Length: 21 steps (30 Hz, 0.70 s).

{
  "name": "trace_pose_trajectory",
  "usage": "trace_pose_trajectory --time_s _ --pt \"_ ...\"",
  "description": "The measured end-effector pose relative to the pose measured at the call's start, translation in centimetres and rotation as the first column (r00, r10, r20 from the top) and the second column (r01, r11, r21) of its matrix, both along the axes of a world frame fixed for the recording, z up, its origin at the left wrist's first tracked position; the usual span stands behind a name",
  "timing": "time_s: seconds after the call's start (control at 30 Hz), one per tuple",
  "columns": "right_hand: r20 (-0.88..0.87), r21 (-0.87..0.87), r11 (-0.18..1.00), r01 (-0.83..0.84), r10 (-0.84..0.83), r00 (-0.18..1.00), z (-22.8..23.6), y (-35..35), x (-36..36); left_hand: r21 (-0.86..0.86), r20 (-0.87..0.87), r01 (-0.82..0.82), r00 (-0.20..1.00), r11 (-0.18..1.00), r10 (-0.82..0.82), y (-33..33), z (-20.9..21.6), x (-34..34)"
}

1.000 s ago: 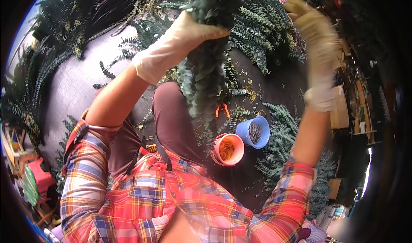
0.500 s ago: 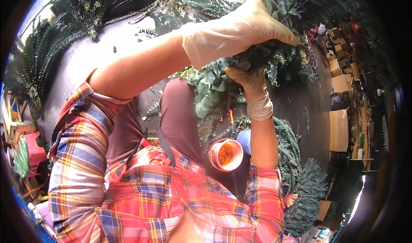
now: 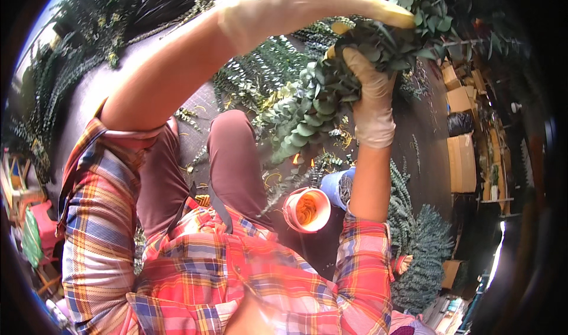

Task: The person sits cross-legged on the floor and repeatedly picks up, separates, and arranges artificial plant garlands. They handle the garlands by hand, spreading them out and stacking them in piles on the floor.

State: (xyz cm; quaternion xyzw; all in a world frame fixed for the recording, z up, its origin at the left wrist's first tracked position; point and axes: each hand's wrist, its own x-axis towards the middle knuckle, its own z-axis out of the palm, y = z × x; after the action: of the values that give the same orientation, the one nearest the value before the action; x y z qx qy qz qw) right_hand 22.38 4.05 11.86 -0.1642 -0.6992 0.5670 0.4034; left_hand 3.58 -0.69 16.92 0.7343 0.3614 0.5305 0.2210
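A thick green eucalyptus garland point(image 3: 322, 92) slants up from beside my knee toward the upper right. My right hand point(image 3: 371, 83), in a pale rubber glove, is wrapped round it from below, with leaves hiding part of the fingers. Above it, my gloved left hand point(image 3: 361, 3) reaches across the leafy upper part point(image 3: 429, 6). One long digit lies along the leaves, while the others curl behind near the picture's edge, partly out of sight.
A pink bucket point(image 3: 290, 213) holding orange bands point(image 3: 306, 209) stands by a blue bucket point(image 3: 332, 187). Loose greenery point(image 3: 260, 68) covers the floor ahead, and a bluish foliage bundle point(image 3: 423, 258) lies at right. Cardboard boxes point(image 3: 461, 163) line the right side; a pink chair point(image 3: 40, 225) is at left.
Both hands have moved up and away from me, the right one also slightly rightward. The garland has risen with them, and more of its length shows beside my knee.
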Motion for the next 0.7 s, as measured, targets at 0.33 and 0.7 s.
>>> trace_pose_trajectory --time_s 0.33,0.7 --pt "-0.128 0.056 0.996 -0.072 0.079 0.989 2.8 2.8 -2.9 -0.294 0.38 0.36 0.894 0.885 -0.238 -2.0 -5.3 3.3" --pt "-0.179 0.51 0.86 0.014 0.09 0.98 5.3 2.2 -5.9 -0.419 0.51 0.063 0.842 0.906 0.177 1.4 -7.7 0.9"
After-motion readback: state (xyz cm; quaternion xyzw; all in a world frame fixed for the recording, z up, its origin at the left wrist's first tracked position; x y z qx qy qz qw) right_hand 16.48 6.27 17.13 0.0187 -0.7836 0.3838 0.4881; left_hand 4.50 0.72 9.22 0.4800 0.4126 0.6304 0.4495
